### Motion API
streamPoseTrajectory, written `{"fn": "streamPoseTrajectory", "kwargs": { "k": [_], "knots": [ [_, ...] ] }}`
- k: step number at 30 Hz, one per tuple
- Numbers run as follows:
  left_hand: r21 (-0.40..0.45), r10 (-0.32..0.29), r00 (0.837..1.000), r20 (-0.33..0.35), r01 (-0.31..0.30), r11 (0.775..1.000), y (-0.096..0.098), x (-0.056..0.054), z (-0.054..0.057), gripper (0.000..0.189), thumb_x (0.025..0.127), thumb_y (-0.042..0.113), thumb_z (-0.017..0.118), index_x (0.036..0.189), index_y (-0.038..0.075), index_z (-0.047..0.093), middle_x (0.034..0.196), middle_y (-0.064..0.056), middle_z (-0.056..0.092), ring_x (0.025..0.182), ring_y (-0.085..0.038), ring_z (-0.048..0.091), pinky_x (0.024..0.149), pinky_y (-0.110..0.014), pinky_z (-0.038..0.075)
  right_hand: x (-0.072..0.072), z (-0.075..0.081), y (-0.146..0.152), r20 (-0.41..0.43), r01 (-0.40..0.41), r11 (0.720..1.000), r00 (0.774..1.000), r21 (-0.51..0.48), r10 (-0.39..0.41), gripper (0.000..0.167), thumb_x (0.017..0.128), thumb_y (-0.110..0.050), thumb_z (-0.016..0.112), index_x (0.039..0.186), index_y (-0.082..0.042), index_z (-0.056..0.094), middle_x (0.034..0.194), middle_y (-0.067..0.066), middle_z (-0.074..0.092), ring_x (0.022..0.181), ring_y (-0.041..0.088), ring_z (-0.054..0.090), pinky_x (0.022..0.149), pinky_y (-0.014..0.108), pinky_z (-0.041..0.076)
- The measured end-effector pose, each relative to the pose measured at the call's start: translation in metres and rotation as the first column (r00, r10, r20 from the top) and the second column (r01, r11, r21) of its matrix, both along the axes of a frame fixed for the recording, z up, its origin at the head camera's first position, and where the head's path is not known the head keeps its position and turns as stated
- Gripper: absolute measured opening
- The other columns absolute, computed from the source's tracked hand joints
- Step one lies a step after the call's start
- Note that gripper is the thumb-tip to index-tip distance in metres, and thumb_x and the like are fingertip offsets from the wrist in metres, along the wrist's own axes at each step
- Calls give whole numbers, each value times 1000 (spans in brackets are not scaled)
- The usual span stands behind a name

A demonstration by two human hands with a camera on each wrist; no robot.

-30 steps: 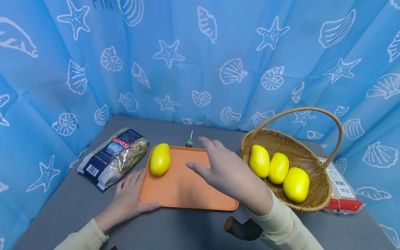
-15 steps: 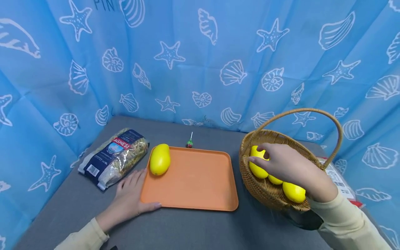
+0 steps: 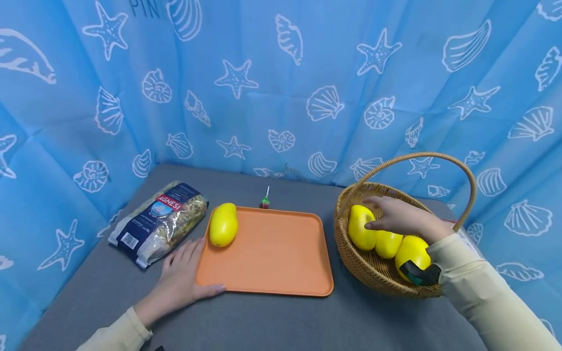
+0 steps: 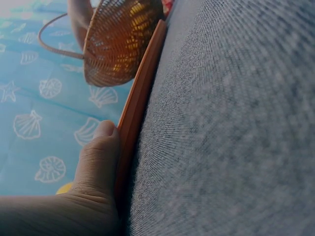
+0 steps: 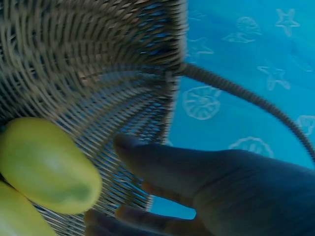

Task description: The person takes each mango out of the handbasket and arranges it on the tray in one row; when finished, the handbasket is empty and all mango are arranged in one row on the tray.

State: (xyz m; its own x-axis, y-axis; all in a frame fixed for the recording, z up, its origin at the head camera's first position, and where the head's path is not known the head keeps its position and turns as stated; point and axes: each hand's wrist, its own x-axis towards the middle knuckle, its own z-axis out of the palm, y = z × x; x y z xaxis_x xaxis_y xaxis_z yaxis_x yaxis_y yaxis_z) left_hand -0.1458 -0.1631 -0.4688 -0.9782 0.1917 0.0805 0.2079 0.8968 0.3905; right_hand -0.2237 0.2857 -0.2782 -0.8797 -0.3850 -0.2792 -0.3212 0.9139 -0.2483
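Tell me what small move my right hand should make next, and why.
Your right hand could probably lower slightly and curl its fingers round the leftmost yellow fruit in the basket: the hand is over the basket holding nothing, and overlaps that fruit in the head view. The tray has bare room beside its single fruit.

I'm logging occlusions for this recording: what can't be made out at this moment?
Head view: most of the packet behind the basket, hidden by the basket and right sleeve.
Head view: part of the nearest yellow fruit, covered by black wrist gear.
Head view: any markings on the lollipop-like item, too small.
Left wrist view: fingers of the left hand, hidden behind its thumb.
Right wrist view: lower yellow fruit, cut off by the left and bottom edges.
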Motion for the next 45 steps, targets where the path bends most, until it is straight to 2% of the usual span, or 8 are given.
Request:
{"fn": "streamPoseTrajectory", "kwargs": {
  "k": [4, 10, 15, 25, 32, 40, 45],
  "knots": [
    [7, -3, 1000, -3, 3, 1000, 1, 1, 0, 127, 63, 90, 51, 150, 1, 25, 152, -21, 31, 138, -41, 25, 106, -63, 16, -8, -12, 0, 44, 21, 999, 999, 26, -22, 75, 90, -32, 66, 143, 7, 31, 141, 36, 35, 118, 48, 48, 90, 56, 46],
    [-8, 10, 1000, 12, -10, 1000, 1, 0, 0, 128, 61, 91, 50, 150, 3, 24, 153, -21, 30, 138, -42, 25, 106, -64, 16, -19, -25, 2, 81, 53, 995, 995, 82, -60, 78, 87, -30, 69, 145, 6, 30, 144, 40, 27, 128, 55, 33, 96, 63, 39],
    [-11, 11, 1000, 11, -11, 1000, 0, 0, 0, 128, 61, 91, 50, 150, 2, 25, 153, -20, 30, 138, -42, 26, 106, -64, 17, -26, -34, 4, 116, 78, 994, 990, 78, -87, 80, 87, -28, 70, 147, 4, 28, 145, 41, 22, 128, 56, 31, 96, 65, 37],
    [-8, 6, 1000, 14, -6, 1000, 0, 0, 1, 128, 62, 91, 49, 150, 2, 25, 152, -21, 31, 138, -43, 26, 106, -64, 17, -23, -41, 5, 94, 64, 994, 993, 87, -72, 89, 80, -25, 77, 146, 7, 26, 142, 44, 25, 126, 56, 35, 97, 63, 38],
    [-5, 11, 1000, 29, -11, 1000, -1, -1, -1, 129, 61, 91, 51, 150, 1, 25, 153, -22, 30, 138, -42, 25, 107, -63, 16, -22, -47, 3, 110, 83, 990, 989, 115, -96, 102, 78, -29, 79, 148, 8, 15, 144, 44, 17, 128, 58, 30, 98, 65, 37],
    [-8, 14, 1000, 24, -14, 1000, -1, 1, 1, 129, 61, 91, 50, 150, 1, 25, 152, -21, 31, 138, -43, 26, 106, -64, 17, -19, -50, 3, 107, 98, 987, 988, 128, -112, 106, 78, -28, 80, 149, 7, 9, 145, 42, 15, 122, 54, 40, 93, 61, 42],
    [-7, 14, 1000, 11, -14, 1000, -1, 0, 1, 129, 61, 92, 49, 149, 1, 26, 151, -22, 32, 138, -43, 27, 106, -64, 18, -16, -50, 2, 104, 95, 988, 989, 121, -108, 109, 76, -28, 81, 149, 7, 8, 144, 42, 15, 121, 55, 40, 91, 61, 43]
  ]
}}
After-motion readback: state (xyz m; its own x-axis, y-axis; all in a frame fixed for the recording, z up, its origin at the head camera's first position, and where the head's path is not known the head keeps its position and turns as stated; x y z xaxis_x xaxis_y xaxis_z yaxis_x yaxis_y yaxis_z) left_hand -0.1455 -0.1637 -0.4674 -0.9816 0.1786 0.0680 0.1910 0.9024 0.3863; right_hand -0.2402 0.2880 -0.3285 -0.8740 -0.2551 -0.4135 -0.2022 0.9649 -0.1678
